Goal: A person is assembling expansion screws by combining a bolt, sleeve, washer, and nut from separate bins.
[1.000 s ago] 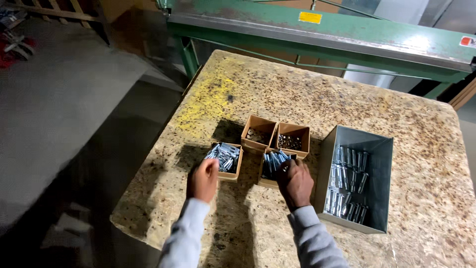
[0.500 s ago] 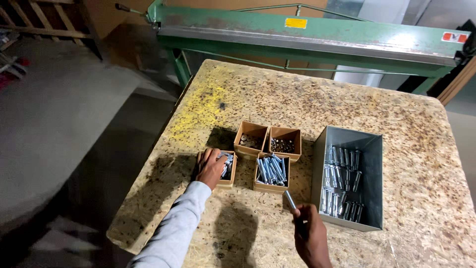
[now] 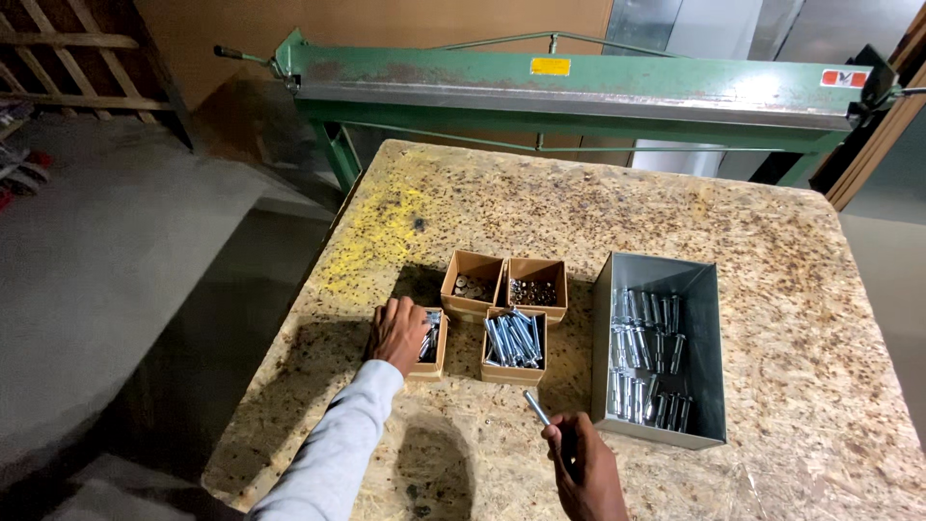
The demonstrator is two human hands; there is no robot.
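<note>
the right hand [image 3: 584,468] is closed around the lower end of a single silver bolt [image 3: 536,407], which sticks up and away from the fingers over the chipboard table [image 3: 791,289], between the cardboard box of bolts [image 3: 514,341] and the grey metal bin [image 3: 659,349]. the left hand [image 3: 397,330] rests with curled fingers on the leftmost cardboard box [image 3: 431,342], covering most of it, and whether it grips anything inside cannot be told. judging by how things lie, the work is partly along: the bin already holds a loose scatter of shiny sleeved pieces, while the small boxes hold plenty of stock (two more behind, one with washers [image 3: 472,287], one with dark nuts [image 3: 533,291]). much seems left to do. the bolt itself looks clean, bright and straight, bare along its shaft, with nothing visibly threaded onto it yet.
</note>
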